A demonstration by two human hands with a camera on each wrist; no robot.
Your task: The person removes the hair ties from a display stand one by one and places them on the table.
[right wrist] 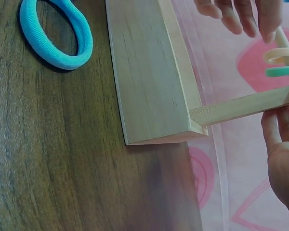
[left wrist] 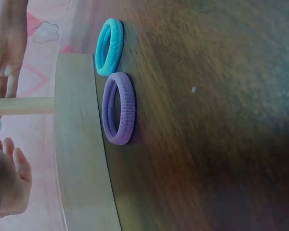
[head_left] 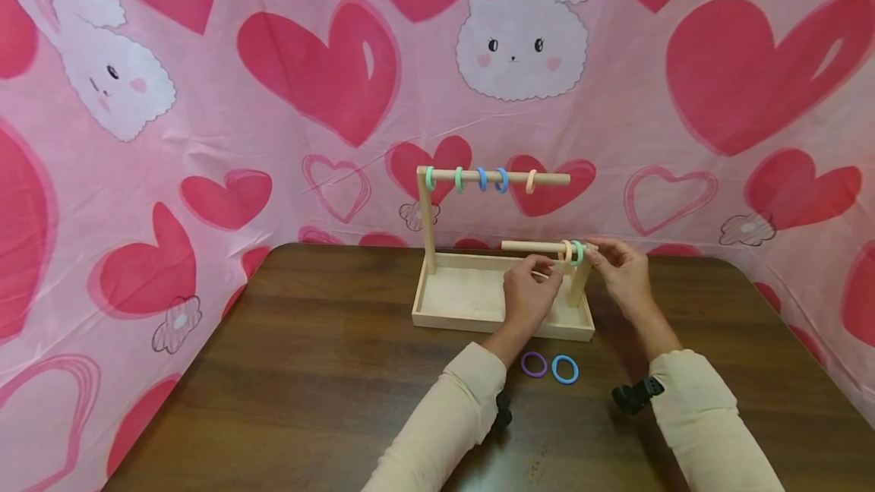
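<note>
Stand (head_left: 472,323) on table (head_left: 328,348) in head view, with two green rings (head_left: 430,178), two blue rings (head_left: 482,179) and one peach ring (head_left: 529,181) along upper bar (head_left: 446,175). On lower bar (head_left: 529,247), near short post (head_left: 579,287), another peach and another green ring. Just below these, left hand (head_left: 532,291), fingers loosely bent; cannot tell if touching the bar. At the post's top, right hand (head_left: 625,275), pinching the wood. In front, flat on the table, purple ring (head_left: 535,376) and loose blue ring (head_left: 567,382), apart. In left wrist view, both near the stand's front wall; left fingers apart. In right wrist view, right fingers behind the post, thumb hidden; left fingertips near the lower rings.
</note>
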